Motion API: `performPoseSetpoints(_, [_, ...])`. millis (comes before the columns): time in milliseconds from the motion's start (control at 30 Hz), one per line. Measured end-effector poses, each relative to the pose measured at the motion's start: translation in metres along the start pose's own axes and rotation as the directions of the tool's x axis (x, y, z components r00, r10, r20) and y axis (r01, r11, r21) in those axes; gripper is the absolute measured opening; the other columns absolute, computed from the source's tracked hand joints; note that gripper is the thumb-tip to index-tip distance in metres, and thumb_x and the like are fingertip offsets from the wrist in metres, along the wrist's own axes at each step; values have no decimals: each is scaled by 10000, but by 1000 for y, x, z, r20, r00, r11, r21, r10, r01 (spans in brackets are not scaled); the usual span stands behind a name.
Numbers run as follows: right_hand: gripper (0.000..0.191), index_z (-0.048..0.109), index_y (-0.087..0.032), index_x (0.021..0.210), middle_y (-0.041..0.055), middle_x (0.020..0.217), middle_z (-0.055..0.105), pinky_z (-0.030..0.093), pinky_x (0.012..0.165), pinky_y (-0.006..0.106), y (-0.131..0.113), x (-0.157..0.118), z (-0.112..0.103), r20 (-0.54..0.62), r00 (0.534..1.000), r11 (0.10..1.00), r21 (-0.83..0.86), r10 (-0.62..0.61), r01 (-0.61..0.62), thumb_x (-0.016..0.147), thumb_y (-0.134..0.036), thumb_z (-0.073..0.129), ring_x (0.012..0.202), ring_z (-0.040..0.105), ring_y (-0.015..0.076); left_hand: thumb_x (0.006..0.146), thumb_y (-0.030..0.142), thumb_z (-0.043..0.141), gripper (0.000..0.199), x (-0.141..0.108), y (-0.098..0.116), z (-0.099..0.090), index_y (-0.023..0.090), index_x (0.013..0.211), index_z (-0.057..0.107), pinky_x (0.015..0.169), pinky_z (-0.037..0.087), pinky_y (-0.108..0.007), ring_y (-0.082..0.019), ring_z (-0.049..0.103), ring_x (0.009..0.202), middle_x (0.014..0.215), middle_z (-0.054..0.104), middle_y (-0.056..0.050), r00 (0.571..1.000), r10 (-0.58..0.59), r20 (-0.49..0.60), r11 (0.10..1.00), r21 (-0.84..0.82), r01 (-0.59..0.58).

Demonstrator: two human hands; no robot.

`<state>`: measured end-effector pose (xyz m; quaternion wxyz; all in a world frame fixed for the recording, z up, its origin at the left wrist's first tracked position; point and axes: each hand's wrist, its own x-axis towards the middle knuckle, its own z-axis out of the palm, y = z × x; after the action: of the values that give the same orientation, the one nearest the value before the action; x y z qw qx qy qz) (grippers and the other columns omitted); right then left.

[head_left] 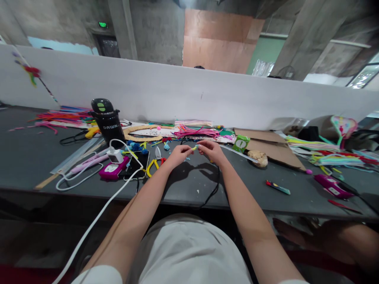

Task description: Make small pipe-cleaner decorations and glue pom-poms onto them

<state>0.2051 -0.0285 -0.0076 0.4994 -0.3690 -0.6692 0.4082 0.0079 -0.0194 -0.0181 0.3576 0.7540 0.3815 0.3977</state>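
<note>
Above the dark grey table, my left hand point(178, 154) and my right hand point(213, 152) meet with bent fingers. Pinched between their fingertips is a short yellow and light-blue piece point(194, 148), which looks like pipe cleaner; it is too small to make out fully. Left of my left hand lie pliers with red and yellow handles point(154, 165), not touched. A bundle of pink pipe cleaners point(197, 131) lies behind my hands. Beyond my right hand stands a small green box point(241, 143).
A black bottle point(108, 128), a purple power socket point(114, 169) and a phone point(136, 165) are at left; a white cable point(109, 197) crosses my left side. At right are a tan lump point(257, 158), cardboard point(266, 148) and a utility knife point(278, 187). A white partition point(166, 92) stands behind.
</note>
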Motion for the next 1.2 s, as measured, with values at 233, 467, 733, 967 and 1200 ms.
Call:
performPoseSetpoints(233, [351,679,-162,893,20,691,625,481,580,253,5,3,-1,-60,996,998,28,59,-58,745,-480,682,592,565,115,810,421,536,344,2,-10,2,122,806,706,571,372,-229,-127,502,618,675,631,-27,998,56,-29,989,135,-52])
performPoseSetpoints(467, [345,663,-191,862,15,697,634,500,593,284,11,4,0,-41,998,996,-62,56,-59,733,-510,682,593,580,139,825,426,521,358,0,-9,2,121,799,706,610,391,-229,-135,527,647,703,654,-36,995,96,4,976,197,-95])
performPoseSetpoints(733, [302,642,-176,769,-1,618,602,466,549,263,10,3,3,-37,999,989,-140,36,-41,736,-475,671,533,536,118,812,399,539,338,-4,-2,3,112,785,717,619,398,-227,-138,541,654,696,662,-43,994,106,0,977,185,-104])
performPoseSetpoints(967, [338,628,-163,756,-8,597,591,447,538,253,10,3,4,-24,1000,984,-176,12,-16,719,-496,678,524,528,114,803,396,545,335,-4,-2,3,111,780,720,601,382,-227,-132,525,635,667,647,-34,996,91,4,978,188,-90])
performPoseSetpoints(1200, [432,644,-170,780,8,616,598,445,519,254,17,6,0,-44,998,987,-152,40,-47,779,-597,579,515,527,116,802,408,535,342,-2,-4,1,118,753,710,600,374,-231,-131,512,633,654,631,-26,997,76,5,983,169,-75])
